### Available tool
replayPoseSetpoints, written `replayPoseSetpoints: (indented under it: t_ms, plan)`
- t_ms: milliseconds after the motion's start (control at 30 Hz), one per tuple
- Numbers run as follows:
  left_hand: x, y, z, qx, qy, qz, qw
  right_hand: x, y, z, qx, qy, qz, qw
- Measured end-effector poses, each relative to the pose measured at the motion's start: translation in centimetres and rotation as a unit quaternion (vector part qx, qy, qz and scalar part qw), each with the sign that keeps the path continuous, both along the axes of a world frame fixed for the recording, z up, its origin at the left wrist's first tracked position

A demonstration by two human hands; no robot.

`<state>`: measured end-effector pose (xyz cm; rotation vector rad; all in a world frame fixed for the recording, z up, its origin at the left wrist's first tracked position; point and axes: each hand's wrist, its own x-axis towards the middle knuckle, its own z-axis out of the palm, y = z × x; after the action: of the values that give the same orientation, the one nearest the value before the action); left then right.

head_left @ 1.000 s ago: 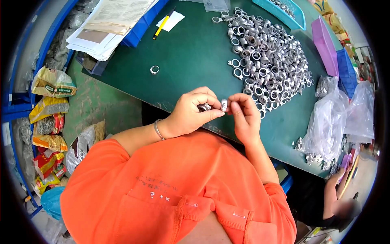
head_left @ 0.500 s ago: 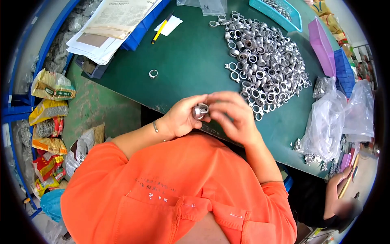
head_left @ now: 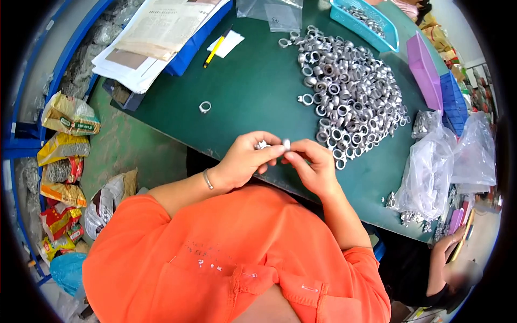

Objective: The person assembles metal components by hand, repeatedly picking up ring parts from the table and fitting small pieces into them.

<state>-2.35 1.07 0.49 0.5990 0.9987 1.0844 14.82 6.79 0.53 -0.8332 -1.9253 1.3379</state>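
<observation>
Just above the near table edge, my left hand [head_left: 245, 159] is closed around small silvery metal parts [head_left: 262, 145], mostly hidden by its fingers. Between the two hands is a grey metal ring [head_left: 286, 144], pinched by the fingertips of my right hand [head_left: 316, 166]; my left thumb reaches up to it. A single metal ring [head_left: 204, 107] with a small lug lies apart on the green table [head_left: 247, 81]. Beyond my right hand spreads a big pile of similar rings [head_left: 355, 89].
A turquoise basket [head_left: 392, 40] of small parts stands at the back, with a purple bin [head_left: 424, 70] and clear plastic bags [head_left: 428, 172] on the right. Papers [head_left: 132, 67] and a yellow pen [head_left: 216, 47] lie at left. Another person's hand [head_left: 458, 235] shows lower right.
My right hand has come in and its fingertips now pinch a ring. The ring that showed in my left hand has turned or shifted, and the view has moved slightly.
</observation>
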Motion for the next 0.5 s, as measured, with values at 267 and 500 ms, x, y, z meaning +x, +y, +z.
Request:
replayPoseSetpoints:
  t_ms: [267,500]
  plan:
    - [0.6,-0.5,0.0,0.204,0.165,-0.030,0.964,0.9,-1.5,-0.6,0.131,0.039,-0.046,0.990]
    - [0.9,-0.8,-0.1,0.267,0.226,-0.038,0.936,1.5,-2.2,-0.9,0.194,0.053,-0.056,0.978]
